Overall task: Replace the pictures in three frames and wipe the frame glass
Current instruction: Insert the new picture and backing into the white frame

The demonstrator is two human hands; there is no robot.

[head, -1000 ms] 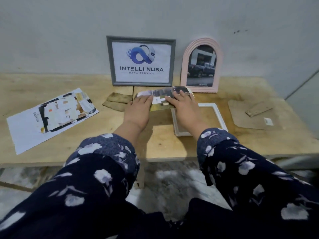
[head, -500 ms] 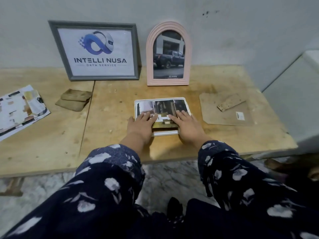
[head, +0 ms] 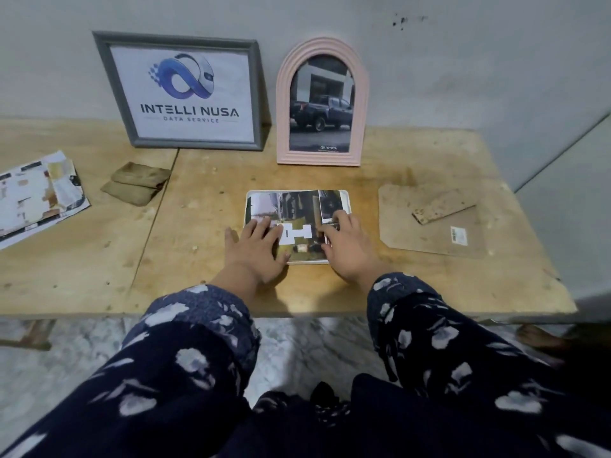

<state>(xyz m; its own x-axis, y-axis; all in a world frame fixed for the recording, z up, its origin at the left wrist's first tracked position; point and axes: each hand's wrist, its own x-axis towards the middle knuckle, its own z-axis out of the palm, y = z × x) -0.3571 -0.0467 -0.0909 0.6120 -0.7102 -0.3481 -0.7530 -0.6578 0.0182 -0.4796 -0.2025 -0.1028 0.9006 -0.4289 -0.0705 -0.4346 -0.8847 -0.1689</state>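
Note:
A white rectangular frame point(head: 346, 194) lies flat in the middle of the wooden table, with a printed picture point(head: 297, 209) laid over its opening. My left hand point(head: 256, 247) presses flat on the picture's left part. My right hand point(head: 347, 246) presses its right part with spread fingers. A grey frame point(head: 180, 90) with a logo print and a pink arched frame point(head: 322, 102) with a truck photo lean upright against the wall behind. A folded brown cloth point(head: 137, 183) lies to the left.
A brown backing board point(head: 429, 226) with a small stand piece point(head: 443, 211) on it lies at the right. Loose printed sheets point(head: 36, 196) lie at the far left. The wooden table point(head: 205, 206) ends just before my sleeves, and a grey wall rises behind it.
The picture has been carried from left of the white frame onto it. Both hands came toward me and now press it flat. The view has shifted right.

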